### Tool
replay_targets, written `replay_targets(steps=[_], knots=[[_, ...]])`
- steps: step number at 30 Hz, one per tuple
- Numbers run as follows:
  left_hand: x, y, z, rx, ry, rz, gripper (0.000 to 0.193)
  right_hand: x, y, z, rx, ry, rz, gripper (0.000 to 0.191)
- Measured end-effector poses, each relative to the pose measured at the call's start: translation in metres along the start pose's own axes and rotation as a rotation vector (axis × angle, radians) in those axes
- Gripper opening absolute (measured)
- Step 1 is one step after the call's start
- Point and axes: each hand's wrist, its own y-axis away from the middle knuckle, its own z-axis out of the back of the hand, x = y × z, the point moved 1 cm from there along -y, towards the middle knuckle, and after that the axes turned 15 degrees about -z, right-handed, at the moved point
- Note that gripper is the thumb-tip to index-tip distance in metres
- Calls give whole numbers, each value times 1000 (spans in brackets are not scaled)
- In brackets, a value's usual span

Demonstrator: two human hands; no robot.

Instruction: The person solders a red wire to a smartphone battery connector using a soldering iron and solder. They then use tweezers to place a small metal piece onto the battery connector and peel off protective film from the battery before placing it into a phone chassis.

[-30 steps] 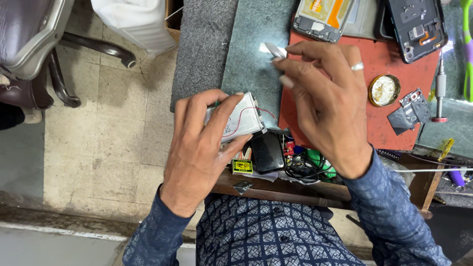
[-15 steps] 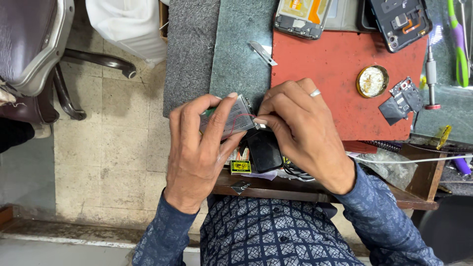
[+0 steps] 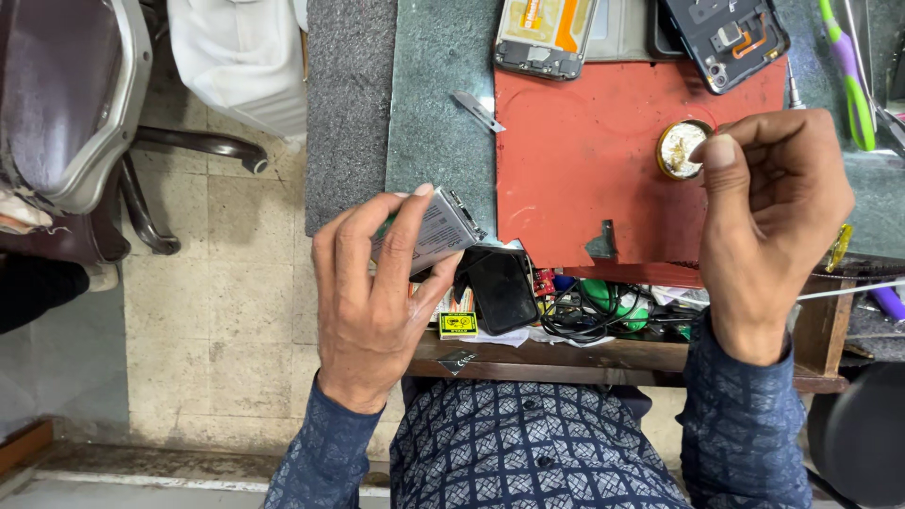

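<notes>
My left hand grips a flat grey battery pack by its edges and holds it tilted above the near edge of the bench. My right hand is off to the right with its fingers curled closed, thumb tip beside a small round brass tin on the red mat. Nothing shows in that hand. A dark phone lies just under the battery.
Two opened phones lie at the mat's far edge. A thin metal blade rests on the green surface, and a small grey bracket on the mat. Tangled cables fill the shelf below. A chair stands to the left.
My right hand left the battery and moved right to the brass tin. The left hand kept hold of the battery. The view shifted slightly.
</notes>
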Motion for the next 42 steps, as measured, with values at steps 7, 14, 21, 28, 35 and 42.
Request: replay_targets(steps=[7, 14, 21, 28, 35, 42], knots=[[-23, -9, -1, -44, 129, 43, 72, 9, 4, 1, -120, 495, 347, 10], [-59, -28, -8, -29, 327, 119, 73, 16, 42, 12, 257, 72, 36, 29], [-93, -40, -36, -16, 432, 84, 69, -12, 56, 23, 372, -327, -302, 37], [-100, -30, -56, 115, 769, 334, 42, -36, 58, 62, 356, -304, -340, 29], [-103, -19, -78, 211, 1275, 782, 34, -63, 44, 139, -388, 153, -235, 16], [-110, -28, -82, 184, 1297, 653, 27, -83, 46, 167, -441, 443, -358, 9]])
